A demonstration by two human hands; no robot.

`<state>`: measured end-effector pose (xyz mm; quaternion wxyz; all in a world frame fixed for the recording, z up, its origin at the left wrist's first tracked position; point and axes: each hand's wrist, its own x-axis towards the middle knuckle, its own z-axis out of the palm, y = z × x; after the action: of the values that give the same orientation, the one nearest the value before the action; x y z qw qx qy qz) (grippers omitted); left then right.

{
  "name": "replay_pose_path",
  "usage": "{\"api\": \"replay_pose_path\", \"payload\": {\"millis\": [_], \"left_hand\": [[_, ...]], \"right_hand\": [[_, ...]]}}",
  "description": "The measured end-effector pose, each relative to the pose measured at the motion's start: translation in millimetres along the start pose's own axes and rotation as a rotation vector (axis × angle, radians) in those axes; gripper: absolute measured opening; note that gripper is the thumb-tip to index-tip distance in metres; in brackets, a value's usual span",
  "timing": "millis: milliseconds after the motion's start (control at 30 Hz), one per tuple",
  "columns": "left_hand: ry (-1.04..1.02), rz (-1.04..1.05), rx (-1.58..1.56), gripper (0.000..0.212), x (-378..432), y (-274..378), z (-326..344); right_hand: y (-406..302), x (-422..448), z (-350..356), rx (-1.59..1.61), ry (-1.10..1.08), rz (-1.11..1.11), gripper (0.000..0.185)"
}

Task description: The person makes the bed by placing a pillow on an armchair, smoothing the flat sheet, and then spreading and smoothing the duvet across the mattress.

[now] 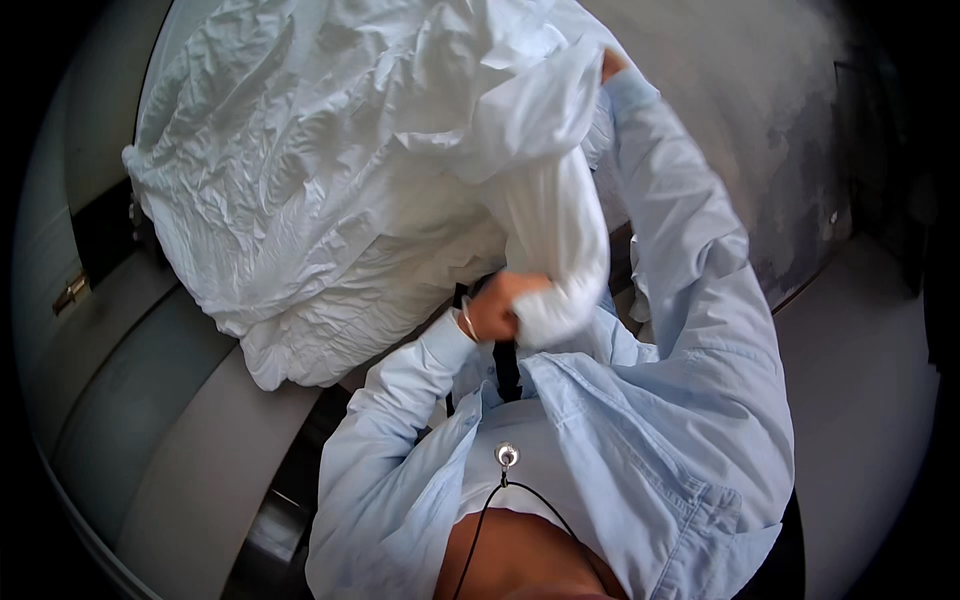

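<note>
A large crumpled white bedding cover [300, 172] spreads before me, its lower edge hanging in folds. My left hand [504, 304], with a pale bracelet at the wrist, is closed around a gathered fold of this white fabric close to my waist. Farther out at the upper right, my right hand [613, 66] holds a raised part of the same fabric. Cloth and sleeve hide most of the right hand's fingers. Between both hands a loose band of white fabric [559, 202] runs down in a curve and looks slightly blurred.
A mottled grey surface [750, 97] lies to the right of the bedding. Grey panels [165, 405] and a brass-coloured fitting [71, 292] are at the left. A pendant [507, 454] on a black cord hangs over my chest.
</note>
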<state>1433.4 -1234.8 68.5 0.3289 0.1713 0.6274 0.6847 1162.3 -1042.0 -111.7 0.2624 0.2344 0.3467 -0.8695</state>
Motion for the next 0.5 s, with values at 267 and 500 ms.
{"api": "replay_pose_path", "payload": {"millis": [267, 500], "left_hand": [[-0.202, -0.001, -0.091, 0.035, 29.9, -17.9, 56.6], [-0.387, -0.076, 0.613, 0.062, 51.1, -72.9, 57.9]], "right_hand": [[-62.9, 87.9, 137.0, -0.509, -0.415, -0.07, 0.041], [25.2, 5.9, -32.9, -1.483, 0.203, -0.45, 0.099]]}}
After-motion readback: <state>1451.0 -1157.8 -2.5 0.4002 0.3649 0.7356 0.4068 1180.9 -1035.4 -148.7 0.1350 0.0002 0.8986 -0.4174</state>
